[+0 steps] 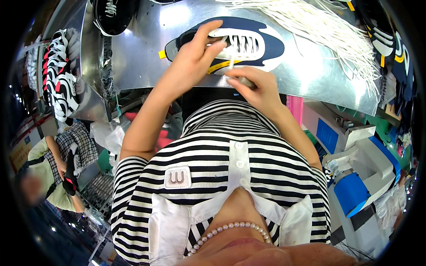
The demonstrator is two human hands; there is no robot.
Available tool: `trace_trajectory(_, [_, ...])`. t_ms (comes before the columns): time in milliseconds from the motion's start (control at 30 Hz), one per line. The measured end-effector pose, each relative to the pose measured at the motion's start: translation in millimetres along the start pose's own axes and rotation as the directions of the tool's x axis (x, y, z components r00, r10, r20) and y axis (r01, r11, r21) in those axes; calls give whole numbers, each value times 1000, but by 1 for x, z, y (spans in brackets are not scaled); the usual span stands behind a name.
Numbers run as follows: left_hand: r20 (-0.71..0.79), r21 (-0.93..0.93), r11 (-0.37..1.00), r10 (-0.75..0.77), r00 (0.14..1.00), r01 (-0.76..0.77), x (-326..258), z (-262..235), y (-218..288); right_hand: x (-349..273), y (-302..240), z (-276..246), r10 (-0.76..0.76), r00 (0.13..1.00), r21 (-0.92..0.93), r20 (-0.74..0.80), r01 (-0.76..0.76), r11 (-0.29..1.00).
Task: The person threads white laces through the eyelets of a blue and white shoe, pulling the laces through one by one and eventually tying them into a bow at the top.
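Note:
A navy and white shoe (273,44) with a yellow stripe lies on its sole on the metal table (142,66), toe to the right. White lace crosses its lacing opening. My left hand (193,57) grips the shoe near its collar, index finger and thumb on either side of the opening's rear end. Just in front of the shoe, my right hand (259,86) is closed round a short brownish handle (246,82) of a tool; its working end is too blurred to make out. A white shoelace (231,62) runs from the eyelets down to the right fingertips.
A heap of loose white laces (328,44) covers the table's right side. A black shoe (113,15) stands at the far left, and more striped shoes (381,42) are at the right. White, black and red shoes (60,75) hang left. A co-worker (57,164) handles a shoe there.

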State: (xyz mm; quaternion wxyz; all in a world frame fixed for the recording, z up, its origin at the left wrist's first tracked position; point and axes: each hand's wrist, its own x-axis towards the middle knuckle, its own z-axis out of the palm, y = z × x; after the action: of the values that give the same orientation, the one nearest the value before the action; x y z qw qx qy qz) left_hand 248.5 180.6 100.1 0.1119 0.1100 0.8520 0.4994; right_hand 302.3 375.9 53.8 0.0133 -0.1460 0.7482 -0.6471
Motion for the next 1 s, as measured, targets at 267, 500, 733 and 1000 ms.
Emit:
trace_trajectory(267, [-67,366,904,261,963,-219,-22,12,1,5,6,0,233,952,-167,-196,-267,949])
trace_trajectory(500, [-108,326,931,211,972,-166,-20,11,-3,12,-2,12,300,919,-22,-256,-316,948])
trace_trajectory(733, [-102,312,942,160,982,-121,-20,12,0,13,-1,14,412,897,270,-162,-361,893])
trace_trajectory(1000, [-57,275,955,133,989,-113,-14,13,2,32,2,15,355,914,366,-198,-267,892])
